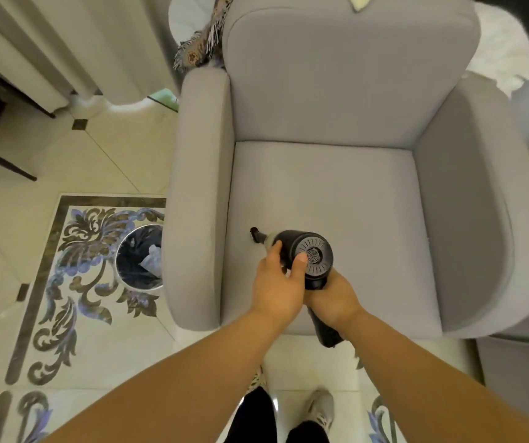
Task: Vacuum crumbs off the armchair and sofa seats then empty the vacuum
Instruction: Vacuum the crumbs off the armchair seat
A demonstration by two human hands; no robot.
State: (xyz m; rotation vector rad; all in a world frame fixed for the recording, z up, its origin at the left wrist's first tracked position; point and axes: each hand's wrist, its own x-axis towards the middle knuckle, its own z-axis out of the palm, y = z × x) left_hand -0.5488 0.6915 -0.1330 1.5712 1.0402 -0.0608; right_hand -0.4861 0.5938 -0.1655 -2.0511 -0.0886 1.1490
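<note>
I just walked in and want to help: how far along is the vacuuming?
Early, as far as I can tell. The right hand grips the vacuum handle, the left hand holds its body, nozzle on the armchair seat; crumbs are too small to see. No sofa is clearly in view, and emptying into the bin remains.

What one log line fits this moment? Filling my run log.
stage: vacuuming armchair seat | hands: both on vacuum | left body | right handle
</note>
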